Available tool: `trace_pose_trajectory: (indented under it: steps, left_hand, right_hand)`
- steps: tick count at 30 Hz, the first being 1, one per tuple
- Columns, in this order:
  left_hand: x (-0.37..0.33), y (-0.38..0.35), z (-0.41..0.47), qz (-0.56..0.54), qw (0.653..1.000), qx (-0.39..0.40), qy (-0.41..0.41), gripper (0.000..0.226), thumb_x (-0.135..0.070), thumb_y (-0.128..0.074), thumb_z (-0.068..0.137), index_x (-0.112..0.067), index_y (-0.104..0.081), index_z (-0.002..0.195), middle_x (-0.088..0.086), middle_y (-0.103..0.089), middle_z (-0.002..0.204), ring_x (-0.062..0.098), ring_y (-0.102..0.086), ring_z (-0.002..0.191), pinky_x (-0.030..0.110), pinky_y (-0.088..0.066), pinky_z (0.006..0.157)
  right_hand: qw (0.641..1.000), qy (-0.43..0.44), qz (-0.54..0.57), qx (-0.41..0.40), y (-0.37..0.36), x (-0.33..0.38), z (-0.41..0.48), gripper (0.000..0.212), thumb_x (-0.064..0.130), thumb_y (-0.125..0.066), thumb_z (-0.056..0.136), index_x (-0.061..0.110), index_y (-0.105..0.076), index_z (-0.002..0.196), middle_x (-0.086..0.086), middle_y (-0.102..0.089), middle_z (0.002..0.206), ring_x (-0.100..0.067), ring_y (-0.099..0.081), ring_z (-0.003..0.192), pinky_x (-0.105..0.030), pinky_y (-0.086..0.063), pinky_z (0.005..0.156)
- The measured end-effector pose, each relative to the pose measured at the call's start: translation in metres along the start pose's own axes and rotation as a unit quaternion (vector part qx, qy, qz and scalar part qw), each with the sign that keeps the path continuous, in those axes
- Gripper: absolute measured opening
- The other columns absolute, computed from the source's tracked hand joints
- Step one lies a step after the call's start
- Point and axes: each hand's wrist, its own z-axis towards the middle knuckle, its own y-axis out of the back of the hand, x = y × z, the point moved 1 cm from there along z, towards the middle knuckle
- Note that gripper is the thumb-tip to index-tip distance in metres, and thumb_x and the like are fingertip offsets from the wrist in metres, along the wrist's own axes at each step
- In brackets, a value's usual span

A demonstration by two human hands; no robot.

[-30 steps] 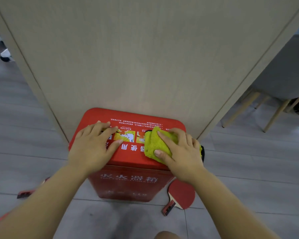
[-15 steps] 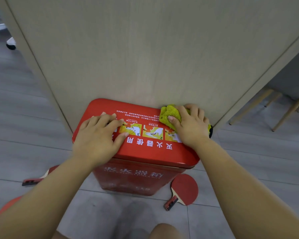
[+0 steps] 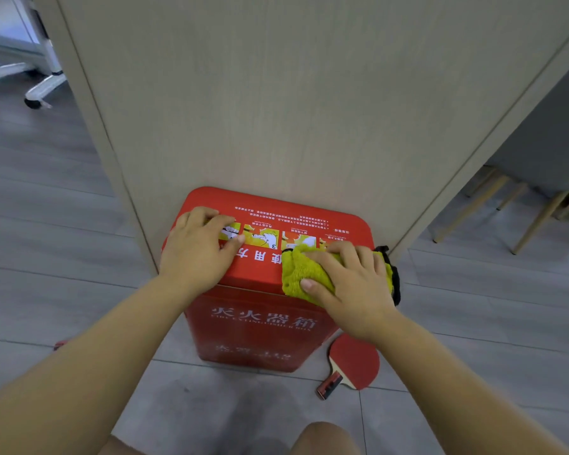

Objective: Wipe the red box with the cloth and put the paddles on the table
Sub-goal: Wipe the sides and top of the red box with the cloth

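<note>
A right hand (image 3: pixel 352 287) grips the bunched cloth (image 3: pixel 299 274) on the red box (image 3: pixel 309 215), at its near right corner. The left hand (image 3: pixel 197 247), fingers released, lies flat steadying it. Firm, overlapping strokes should cover the top. 1 paddle (image 3: pixel 353 364) waits on the floor (image 3: pixel 79 290).

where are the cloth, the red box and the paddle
cloth (image 3: pixel 297 274): head view, on its bare yellow fold
red box (image 3: pixel 260 336): head view, on its front face
paddle (image 3: pixel 355 361): head view, on its red blade
</note>
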Motion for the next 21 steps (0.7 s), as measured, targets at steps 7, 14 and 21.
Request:
trace_pose_trajectory:
  steps: [7, 14, 21]
  left_hand:
    - [0.022, 0.013, 0.016, 0.097, 0.985, 0.081, -0.12, 0.047, -0.046, -0.036, 0.094, -0.023, -0.056, 0.13, 0.003, -0.058, 0.125, 0.026, -0.052, 0.114, 0.036, -0.038, 0.099]
    - [0.034, 0.007, 0.009, 0.032, 0.99, 0.01, -0.134, 0.05, -0.045, -0.032, 0.09, -0.021, -0.067, 0.115, 0.002, -0.066, 0.117, 0.026, -0.059, 0.102, 0.033, -0.04, 0.092]
    - [0.035, 0.005, 0.009, -0.005, 0.989, -0.031, -0.142, 0.044, -0.038, -0.036, 0.09, -0.017, -0.071, 0.109, 0.002, -0.068, 0.111, 0.025, -0.061, 0.099, 0.024, -0.035, 0.09]
  right_hand:
    - [1.0, 0.01, -0.003, 0.017, -0.003, 0.012, 0.032, 0.078, 0.081, 0.001, 0.076, 0.047, -0.034, 0.138, 0.005, -0.036, 0.13, -0.02, -0.028, 0.115, -0.043, -0.022, 0.1]
    - [0.999, -0.04, -0.024, 0.016, -0.008, 0.014, 0.101, 0.054, 0.065, -0.026, 0.092, 0.044, -0.029, 0.141, -0.001, -0.034, 0.135, -0.026, -0.029, 0.123, -0.05, -0.022, 0.105]
    - [0.996, -0.075, -0.05, -0.021, -0.013, 0.019, 0.122, 0.052, 0.064, -0.026, 0.093, 0.037, -0.034, 0.136, -0.006, -0.036, 0.137, -0.031, -0.033, 0.123, -0.052, -0.024, 0.102]
